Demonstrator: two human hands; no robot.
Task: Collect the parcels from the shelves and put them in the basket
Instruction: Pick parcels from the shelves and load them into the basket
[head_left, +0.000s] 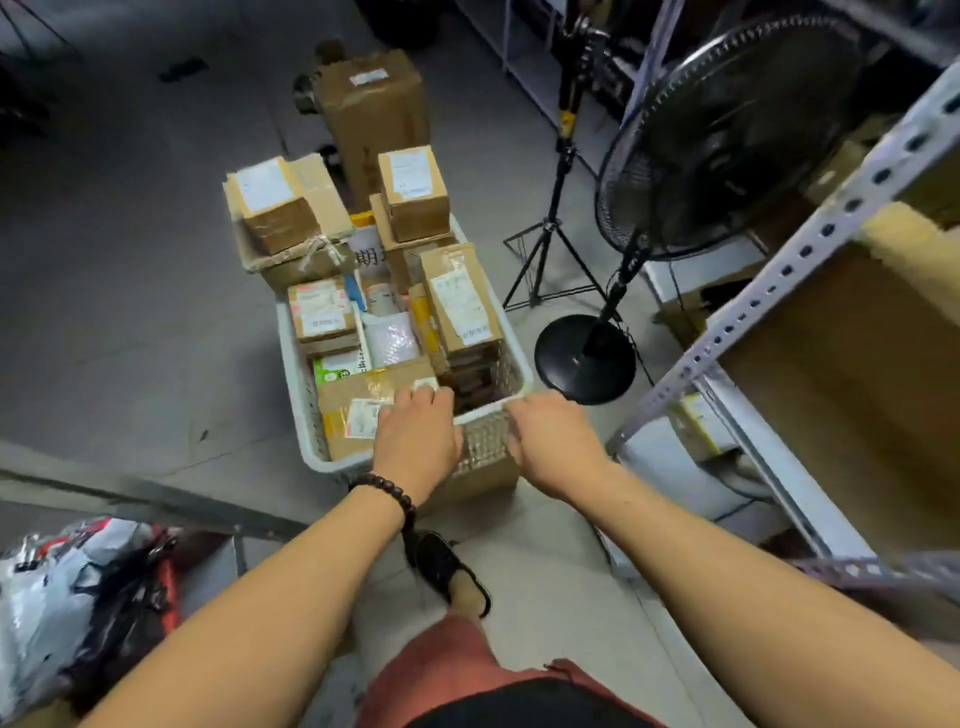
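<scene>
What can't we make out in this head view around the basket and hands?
Head view only:
Right hand: fingertips hidden behind its knuckles at the basket rim; grip unclear.
Left hand: covers the near parcel; its fingers' hold unclear.
Parcel labels: blurred, too small to read.
Basket's lower layers: hidden by top parcels.
Shelf: cut off by right edge.

One basket (297, 387), one fan (727, 140), two hands (415, 439) (553, 441) (over ten parcels (415, 195)).

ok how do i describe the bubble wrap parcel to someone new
Find the white basket on the grey floor, left of the black standing fan. Near its middle lies the bubble-wrap parcel, the only shiny, silvery soft packet among brown cardboard boxes.
</scene>
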